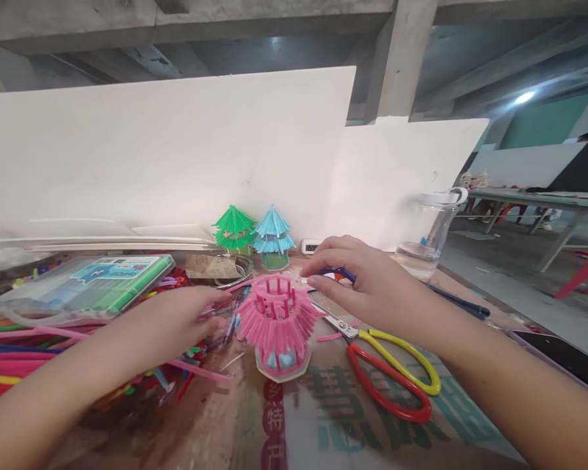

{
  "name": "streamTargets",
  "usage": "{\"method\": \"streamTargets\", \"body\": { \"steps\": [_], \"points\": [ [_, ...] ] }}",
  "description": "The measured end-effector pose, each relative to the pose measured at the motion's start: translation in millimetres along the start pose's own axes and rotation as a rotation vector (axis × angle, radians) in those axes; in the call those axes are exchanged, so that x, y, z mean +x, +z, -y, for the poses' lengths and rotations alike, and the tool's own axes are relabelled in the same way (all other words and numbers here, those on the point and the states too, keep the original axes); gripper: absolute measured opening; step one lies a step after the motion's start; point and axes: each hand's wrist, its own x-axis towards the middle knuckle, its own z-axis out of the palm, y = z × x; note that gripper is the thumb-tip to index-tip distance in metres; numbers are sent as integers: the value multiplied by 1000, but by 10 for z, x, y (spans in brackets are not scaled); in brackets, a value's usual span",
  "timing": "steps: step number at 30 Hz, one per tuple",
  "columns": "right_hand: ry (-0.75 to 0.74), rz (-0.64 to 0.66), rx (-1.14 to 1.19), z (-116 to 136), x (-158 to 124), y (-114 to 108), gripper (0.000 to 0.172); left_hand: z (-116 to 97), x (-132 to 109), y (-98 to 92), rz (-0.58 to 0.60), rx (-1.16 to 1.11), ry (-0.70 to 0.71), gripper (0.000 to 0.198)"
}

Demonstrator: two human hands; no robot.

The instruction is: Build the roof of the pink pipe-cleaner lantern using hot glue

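Observation:
A pink pipe-cleaner pagoda (277, 325) stands on a cardboard sheet (323, 424) in front of me. My left hand (176, 320) reaches in from the left, its fingertips close to the pagoda's left side among loose pipe cleaners; whether it grips one is unclear. My right hand (360, 281) hovers just right of the pagoda's top, fingers curled over a small dark blue object (340, 274). Scissors with one red and one yellow handle (387, 372) lie below my right forearm.
A green pagoda (234, 230) and a blue pagoda (273, 236) stand at the back by a white board (166, 150). A clear plastic case (85, 284) and a pile of coloured pipe cleaners (14, 359) lie left. A clear bottle (428, 235) stands right.

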Motion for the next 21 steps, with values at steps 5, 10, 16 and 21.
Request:
{"method": "streamTargets", "body": {
  "steps": [5, 10, 16, 21],
  "points": [
    [-12, -4, 28, 8, 5, 42, 12, -194, 166, -263, -131, 110, 162, 34],
    [-38, -18, 49, 31, 13, 69, 12, -451, 324, -191, -143, -20, 217, 27],
    [-120, -58, 73, 35, -11, 195, 17, -383, 317, -54, -113, -132, 255, 30],
    [-149, -86, 71, 45, -38, 373, 21, -256, 331, -36, -48, -156, 248, 33]
  ]
}}
